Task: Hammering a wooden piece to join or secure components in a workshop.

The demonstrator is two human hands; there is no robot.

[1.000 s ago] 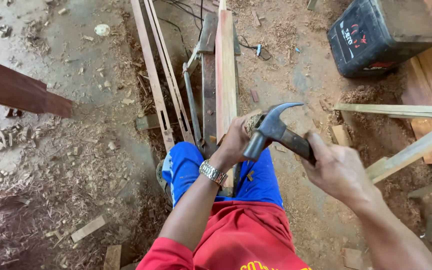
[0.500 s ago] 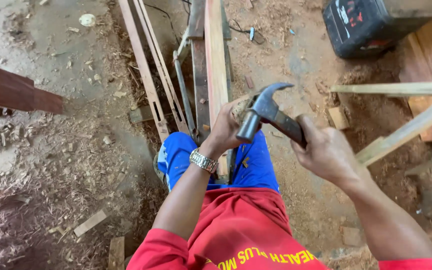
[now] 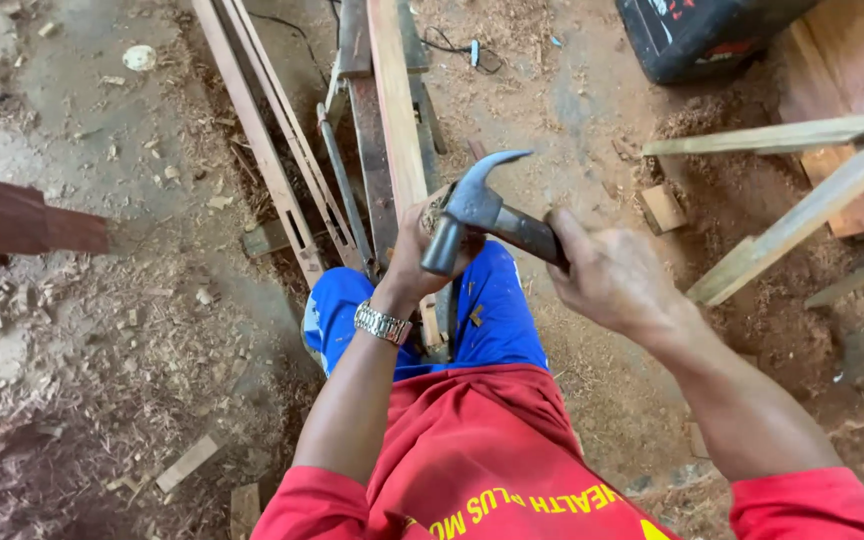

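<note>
My right hand (image 3: 617, 275) grips the handle of a steel claw hammer (image 3: 477, 210), whose head hangs just over my left hand. My left hand (image 3: 422, 255), with a metal watch (image 3: 382, 322) at the wrist, is closed around the near end of a long pale wooden plank (image 3: 392, 90) that runs away from me between my knees. Whether the fingers pinch a nail is hidden by the hammer head. I wear blue trousers (image 3: 497, 320) and a red shirt (image 3: 462, 450).
Several thin wooden strips (image 3: 262, 130) and a metal bar (image 3: 342, 190) lie beside the plank on the sawdust-covered floor. A black tool case (image 3: 702, 35) sits at top right, a pale wooden frame (image 3: 792, 190) at right, a dark red board (image 3: 22, 215) at left.
The hammer head has come down closer to my left hand on the plank end. Both hands have stayed at the same spot while the view tilted slightly.
</note>
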